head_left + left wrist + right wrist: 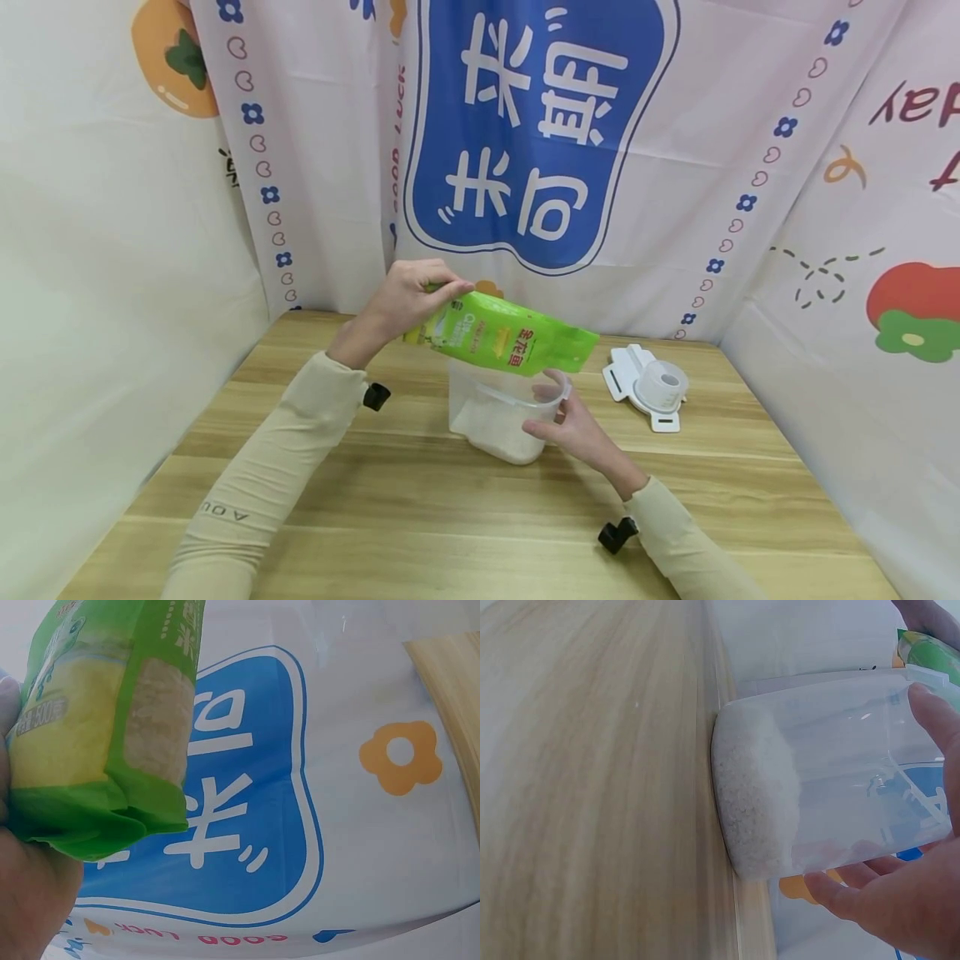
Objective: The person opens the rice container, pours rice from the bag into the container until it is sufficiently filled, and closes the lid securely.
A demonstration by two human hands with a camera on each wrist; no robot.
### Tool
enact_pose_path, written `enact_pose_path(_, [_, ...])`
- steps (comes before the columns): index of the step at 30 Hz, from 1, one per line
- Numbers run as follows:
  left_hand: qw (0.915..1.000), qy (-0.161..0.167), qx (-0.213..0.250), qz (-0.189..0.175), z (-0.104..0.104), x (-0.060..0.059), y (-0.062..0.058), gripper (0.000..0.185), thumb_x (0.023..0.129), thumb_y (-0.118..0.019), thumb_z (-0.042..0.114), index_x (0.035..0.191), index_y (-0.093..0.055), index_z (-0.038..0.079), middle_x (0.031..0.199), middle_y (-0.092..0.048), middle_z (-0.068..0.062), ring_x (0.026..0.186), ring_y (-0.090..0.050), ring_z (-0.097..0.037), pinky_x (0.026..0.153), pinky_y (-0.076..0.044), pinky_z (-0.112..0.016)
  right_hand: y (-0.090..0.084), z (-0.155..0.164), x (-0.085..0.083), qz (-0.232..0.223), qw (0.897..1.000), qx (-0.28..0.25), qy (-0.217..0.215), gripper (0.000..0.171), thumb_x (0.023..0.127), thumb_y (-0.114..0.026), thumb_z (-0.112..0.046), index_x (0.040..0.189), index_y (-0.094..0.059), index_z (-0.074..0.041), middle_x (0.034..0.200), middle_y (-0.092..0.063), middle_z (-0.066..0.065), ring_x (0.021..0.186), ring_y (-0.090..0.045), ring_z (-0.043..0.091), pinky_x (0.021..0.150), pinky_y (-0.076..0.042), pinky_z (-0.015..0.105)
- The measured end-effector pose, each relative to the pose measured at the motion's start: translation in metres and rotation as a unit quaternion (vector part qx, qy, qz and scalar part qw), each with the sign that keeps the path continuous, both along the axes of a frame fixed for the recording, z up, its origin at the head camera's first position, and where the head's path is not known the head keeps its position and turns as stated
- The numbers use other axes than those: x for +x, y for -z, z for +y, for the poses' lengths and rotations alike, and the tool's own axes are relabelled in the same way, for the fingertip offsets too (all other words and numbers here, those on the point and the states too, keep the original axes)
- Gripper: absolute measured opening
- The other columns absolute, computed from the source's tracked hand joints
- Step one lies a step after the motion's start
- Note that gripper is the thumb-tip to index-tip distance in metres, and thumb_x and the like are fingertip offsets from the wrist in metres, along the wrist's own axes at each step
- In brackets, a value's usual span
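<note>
Head view shows your left hand point(408, 296) raised above the worktop point(420, 508), its fingers pinching the bottom end of a green bag point(502, 337). The bag lies tilted, its far end lower and hanging right over the open mouth of a clear tub point(498, 417). The tub stands upright near the middle of the worktop, with a layer of white grains point(491, 425) in its lower part. Your right hand point(573, 425) rests against the tub's right side near the rim, fingers curved round the wall and holding it.

To the right of the tub, well apart from it, a white lid point(648, 387) lies flat on the worktop near the back edge. Printed cloth point(540, 125) with a large blue badge hangs behind and to both sides.

From the left wrist you see the bag point(105, 727) close up, its folded end gripped in your palm point(30, 892), with pale grains showing through a clear strip along its side. From the right wrist you see the tub point(817, 780) sitting on the wood, the white grains point(757, 795) heaped in its base, and your fingers point(930, 720) wrapped on its wall
</note>
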State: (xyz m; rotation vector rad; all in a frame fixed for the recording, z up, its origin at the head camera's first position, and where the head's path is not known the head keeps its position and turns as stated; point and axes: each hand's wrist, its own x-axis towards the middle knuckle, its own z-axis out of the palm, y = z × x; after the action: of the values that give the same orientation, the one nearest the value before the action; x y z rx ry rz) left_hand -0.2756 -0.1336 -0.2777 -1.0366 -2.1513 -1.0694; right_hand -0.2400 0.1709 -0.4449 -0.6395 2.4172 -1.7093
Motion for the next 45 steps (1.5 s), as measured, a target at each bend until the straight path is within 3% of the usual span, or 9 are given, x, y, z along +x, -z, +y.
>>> enact_pose_path(13, [0.9999,0.0,-0.007,-0.007,-0.0004,0.0036,-0.003,0.012,0.091,-0.071,0.018,0.09,-0.078,0.008,0.08,-0.071,-0.001,0.067,-0.06,-0.01,0.057,-0.051,-0.019,0.0024,-0.0012,-0.0003,0.004,1.0,0.007,0.001,0.093,0.082,-0.079,-0.023,0.152,-0.019,-0.012,0.145,-0.044,0.023,0.132,-0.047,0.041,0.108,-0.043,0.053])
enact_pose_path(23, [0.9997,-0.006,-0.022,-0.013,0.0009,0.0038,-0.0055,0.014,0.091,-0.071,0.02,0.09,-0.078,0.008,0.082,-0.071,-0.001,0.069,-0.059,-0.01,0.058,-0.052,-0.019,0.001,-0.001,0.0013,-0.003,1.0,0.008,0.01,0.092,0.082,-0.08,-0.024,0.152,-0.02,-0.015,0.146,-0.044,0.02,0.132,-0.048,0.038,0.109,-0.042,0.054])
enact_pose_path(30, [0.9997,-0.002,-0.019,0.013,0.0027,0.0005,-0.0075,0.011,0.089,-0.072,0.016,0.088,-0.078,0.007,0.082,-0.073,-0.003,0.068,-0.059,-0.009,0.056,-0.05,-0.018,-0.0003,-0.0007,0.0012,-0.004,1.0,0.008,0.002,0.094,0.082,-0.08,-0.026,0.153,-0.019,-0.016,0.146,-0.043,0.022,0.132,-0.046,0.041,0.107,-0.043,0.054])
enact_pose_path(45, [0.9997,-0.003,-0.024,-0.002,0.0035,0.0024,-0.0091,0.014,0.091,-0.071,0.02,0.09,-0.079,0.008,0.085,-0.074,-0.002,0.071,-0.061,-0.011,0.059,-0.053,-0.019,0.0007,-0.0007,0.0013,0.0,1.0,0.003,0.003,0.092,0.082,-0.08,-0.025,0.152,-0.021,-0.018,0.146,-0.044,0.022,0.133,-0.046,0.041,0.108,-0.041,0.056])
